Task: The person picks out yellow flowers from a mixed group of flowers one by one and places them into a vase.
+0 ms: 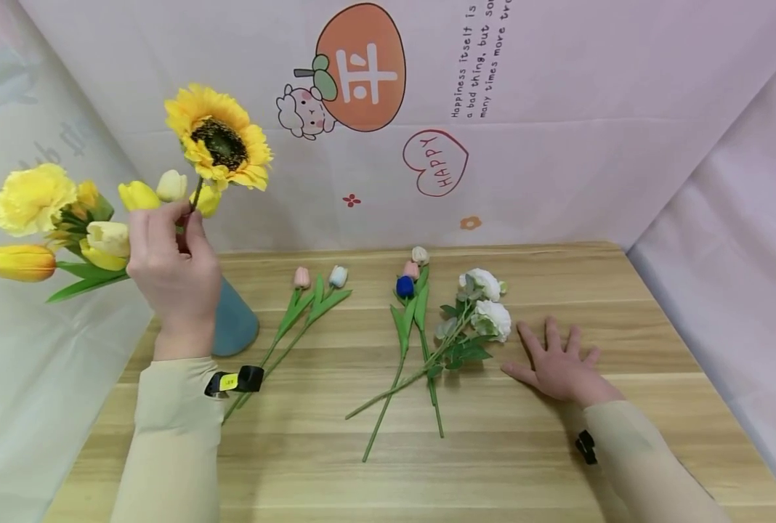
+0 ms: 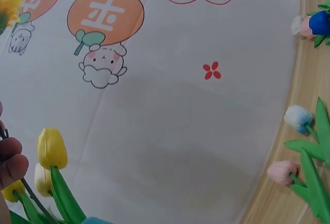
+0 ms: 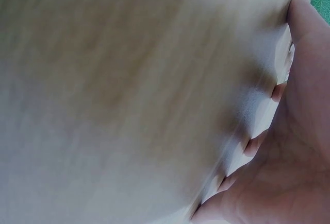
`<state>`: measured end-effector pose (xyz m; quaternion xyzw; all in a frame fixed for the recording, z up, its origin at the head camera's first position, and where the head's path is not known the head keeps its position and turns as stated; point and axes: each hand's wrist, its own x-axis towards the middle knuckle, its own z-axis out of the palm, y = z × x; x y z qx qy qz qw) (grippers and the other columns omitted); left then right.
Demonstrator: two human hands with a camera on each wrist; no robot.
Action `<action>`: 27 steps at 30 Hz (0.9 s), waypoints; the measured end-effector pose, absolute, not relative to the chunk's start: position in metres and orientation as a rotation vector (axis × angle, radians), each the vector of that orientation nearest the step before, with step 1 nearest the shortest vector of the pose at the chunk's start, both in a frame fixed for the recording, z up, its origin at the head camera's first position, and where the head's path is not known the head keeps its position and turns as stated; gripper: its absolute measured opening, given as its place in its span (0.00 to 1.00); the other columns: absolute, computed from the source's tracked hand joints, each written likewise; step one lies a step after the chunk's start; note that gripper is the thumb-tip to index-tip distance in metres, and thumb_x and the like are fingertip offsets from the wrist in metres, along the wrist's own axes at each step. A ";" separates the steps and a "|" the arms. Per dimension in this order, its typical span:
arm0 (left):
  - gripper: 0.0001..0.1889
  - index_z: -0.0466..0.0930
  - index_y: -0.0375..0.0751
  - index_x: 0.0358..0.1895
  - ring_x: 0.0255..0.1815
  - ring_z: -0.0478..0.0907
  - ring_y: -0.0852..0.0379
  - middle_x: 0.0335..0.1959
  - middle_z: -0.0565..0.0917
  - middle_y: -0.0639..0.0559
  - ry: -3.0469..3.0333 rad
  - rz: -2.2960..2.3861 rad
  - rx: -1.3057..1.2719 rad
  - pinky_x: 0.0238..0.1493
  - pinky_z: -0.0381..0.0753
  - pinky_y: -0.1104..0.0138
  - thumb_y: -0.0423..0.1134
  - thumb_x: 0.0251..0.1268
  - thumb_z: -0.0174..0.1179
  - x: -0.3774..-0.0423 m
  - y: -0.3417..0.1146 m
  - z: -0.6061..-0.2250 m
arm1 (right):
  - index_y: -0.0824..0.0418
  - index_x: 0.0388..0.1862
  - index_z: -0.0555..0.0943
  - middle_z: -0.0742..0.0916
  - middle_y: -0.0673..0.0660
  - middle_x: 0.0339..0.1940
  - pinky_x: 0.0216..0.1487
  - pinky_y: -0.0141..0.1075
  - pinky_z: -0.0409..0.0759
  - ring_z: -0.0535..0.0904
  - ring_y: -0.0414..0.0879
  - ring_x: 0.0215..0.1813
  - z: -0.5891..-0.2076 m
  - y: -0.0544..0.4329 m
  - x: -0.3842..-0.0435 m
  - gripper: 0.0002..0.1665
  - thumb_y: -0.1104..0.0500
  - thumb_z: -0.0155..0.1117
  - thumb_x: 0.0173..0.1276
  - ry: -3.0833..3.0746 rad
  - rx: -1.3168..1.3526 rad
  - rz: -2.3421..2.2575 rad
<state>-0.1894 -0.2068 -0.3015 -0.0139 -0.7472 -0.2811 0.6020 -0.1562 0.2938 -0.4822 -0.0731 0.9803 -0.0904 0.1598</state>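
Note:
My left hand [image 1: 175, 272] pinches the dark stem of a sunflower [image 1: 221, 143] above a blue vase [image 1: 234, 319], whose upper part the hand hides. Around that hand stand yellow and cream flowers: a ruffled yellow bloom [image 1: 31, 200], an orange-yellow tulip [image 1: 18, 263] and several tulips. In the left wrist view, the fingers [image 2: 14, 167] hold the stem close to a yellow tulip [image 2: 52, 148]. On the right side of the table, my right hand [image 1: 561, 367] rests with fingers spread, near the white flowers [image 1: 491, 319]. The right wrist view shows its fingertips touching the wood.
Left of centre on the wooden table [image 1: 492, 465] lie a pink tulip [image 1: 301, 277] and a pale blue one [image 1: 338, 276]. A blue tulip [image 1: 405, 285], a pink one and a white one lie in the middle, stems crossing the white flowers. A printed cloth [image 1: 545, 145] hangs behind.

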 end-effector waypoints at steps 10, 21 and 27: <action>0.11 0.85 0.30 0.41 0.29 0.81 0.39 0.35 0.80 0.33 -1.740 -0.630 -0.036 0.39 0.65 0.84 0.37 0.75 0.59 -0.185 -0.212 -0.307 | 0.52 0.85 0.45 0.44 0.80 0.80 0.56 0.89 0.37 0.36 0.91 0.72 -0.481 0.293 -0.156 0.59 0.19 0.45 0.69 2.806 -0.209 -0.273; 0.12 0.82 0.26 0.39 0.38 0.77 0.33 0.36 0.80 0.30 -1.932 -0.567 0.068 0.37 0.78 0.43 0.35 0.75 0.56 -0.180 -0.232 -0.323 | 0.50 0.86 0.42 0.43 0.80 0.80 0.56 0.89 0.36 0.35 0.91 0.72 -0.486 0.295 -0.158 0.61 0.17 0.40 0.68 2.795 -0.216 -0.262; 0.14 0.82 0.26 0.41 0.39 0.79 0.31 0.37 0.80 0.29 -1.998 -0.524 0.135 0.38 0.79 0.38 0.36 0.78 0.54 -0.175 -0.235 -0.332 | 0.51 0.86 0.45 0.44 0.80 0.80 0.56 0.89 0.37 0.36 0.91 0.72 -0.485 0.294 -0.157 0.60 0.18 0.42 0.68 2.809 -0.214 -0.283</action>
